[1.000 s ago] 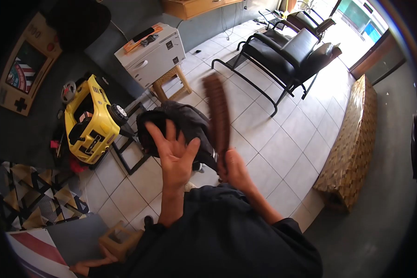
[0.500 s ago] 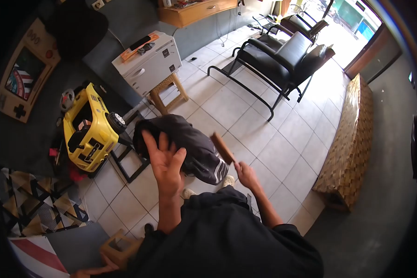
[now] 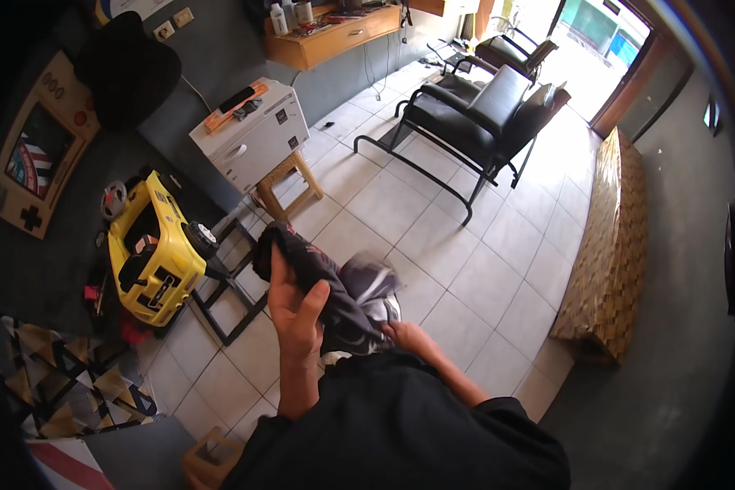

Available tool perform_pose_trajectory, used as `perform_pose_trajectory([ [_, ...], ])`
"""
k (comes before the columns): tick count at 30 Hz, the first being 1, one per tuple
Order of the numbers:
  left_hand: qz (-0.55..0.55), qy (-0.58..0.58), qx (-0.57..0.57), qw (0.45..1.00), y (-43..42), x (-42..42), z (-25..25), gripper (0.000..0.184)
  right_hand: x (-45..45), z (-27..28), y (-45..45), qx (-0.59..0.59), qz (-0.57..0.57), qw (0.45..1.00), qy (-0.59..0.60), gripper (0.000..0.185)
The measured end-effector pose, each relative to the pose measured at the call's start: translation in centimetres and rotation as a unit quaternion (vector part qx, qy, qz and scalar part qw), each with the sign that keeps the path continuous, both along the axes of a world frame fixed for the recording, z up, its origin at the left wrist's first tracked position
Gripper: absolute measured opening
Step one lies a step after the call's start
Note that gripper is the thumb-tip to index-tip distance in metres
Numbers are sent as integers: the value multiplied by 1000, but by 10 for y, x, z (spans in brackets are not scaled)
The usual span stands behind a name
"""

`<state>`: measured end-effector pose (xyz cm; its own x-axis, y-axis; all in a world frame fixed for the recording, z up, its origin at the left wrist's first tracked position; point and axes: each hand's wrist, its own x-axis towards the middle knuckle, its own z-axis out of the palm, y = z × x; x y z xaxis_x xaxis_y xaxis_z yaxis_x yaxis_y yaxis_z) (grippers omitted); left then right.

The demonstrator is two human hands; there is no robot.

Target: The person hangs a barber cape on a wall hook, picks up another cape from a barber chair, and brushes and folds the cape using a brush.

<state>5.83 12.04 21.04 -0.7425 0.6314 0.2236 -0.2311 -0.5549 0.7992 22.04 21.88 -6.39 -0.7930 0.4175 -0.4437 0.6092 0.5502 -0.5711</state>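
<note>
A dark fabric item [image 3: 322, 282] with white stripes and a little red lettering hangs in front of my body, and its far part is blurred. My left hand [image 3: 298, 314] supports it at the left end, palm up, with the fingers against the cloth and the thumb apart. At the striped right end is my right hand [image 3: 412, 336], its fingers closed. What it grips is hidden by the cloth; the brown brush is not visible.
A yellow toy car [image 3: 155, 253] and black metal frame [image 3: 233, 327] are at left. Beyond stand a white cabinet [image 3: 257, 135] on a wooden stool [image 3: 290, 184] and a black reclining chair [image 3: 465, 114]. A woven bench [image 3: 604, 253] lines the right wall.
The fabric item has swung and folded up, its right part now lifted and blurred. My right hand has moved down and left to its edge. The brush and the other person's hand have gone from sight.
</note>
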Motion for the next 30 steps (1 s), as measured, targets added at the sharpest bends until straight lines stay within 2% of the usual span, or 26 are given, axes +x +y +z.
perform_pose_trajectory([
  [5, -12, -39, 22, 999, -7, -7, -7, 68, 28, 19, 7, 22, -73, 993, -95, 42],
  [6, 2, -71, 17, 997, -7, -6, -3, 66, 28, 14, 15, 33, -88, 992, -87, 43],
  [8, 13, -101, 0, 995, -5, -5, 0, 62, 26, 8, 30, 62, -138, 988, 12, 46],
  [10, 8, -98, -33, 995, -5, -5, -3, 60, 11, 45, 40, -33, -240, 956, 164, 47],
  [11, 8, -85, -61, 994, -5, -6, -7, 59, 4, 61, 42, -74, -253, 930, 255, 45],
  [12, -11, -68, -73, 995, -4, -6, -7, 59, -2, 93, 40, -210, -298, 889, 276, 45],
  [14, -49, -33, -96, 994, -2, -4, -8, 58, -9, 134, 33, -400, -289, 786, 372, 41],
  [16, -74, -6, -113, 991, 0, 0, -6, 58, -17, 151, 20, -483, -226, 737, 416, 37],
  [17, -92, 7, -121, 988, -1, 1, -7, 58, -21, 153, 13, -476, -185, 753, 416, 38],
  [18, -109, 21, -128, 986, -2, 2, -7, 58, -25, 155, 8, -413, -156, 810, 387, 39],
  [20, -90, 30, -121, 988, -4, 5, -8, 63, -33, 121, -2, -416, -113, 832, 349, 36],
  [22, -77, 25, -94, 992, -7, 6, 1, 66, -27, 64, -3, -145, -60, 950, 269, 28],
  [23, -51, 4, -89, 995, -9, 6, 3, 67, -18, 42, -6, -65, -23, 990, 125, 26],
  [24, -41, -20, -90, 995, -13, 2, -3, 71, -8, 30, -7, 18, 15, 999, -23, 26],
  [26, -45, -38, -67, 996, -19, -5, -9, 71, 17, 34, -6, -7, 32, 996, -87, 44],
  [29, -19, -62, -52, 997, -17, -5, -12, 71, 34, 7, -4, 2, -70, 994, -89, 45],
  [30, -26, -66, -55, 996, -15, -4, -10, 70, 36, 6, 1, 19, -86, 994, -57, 45],
])
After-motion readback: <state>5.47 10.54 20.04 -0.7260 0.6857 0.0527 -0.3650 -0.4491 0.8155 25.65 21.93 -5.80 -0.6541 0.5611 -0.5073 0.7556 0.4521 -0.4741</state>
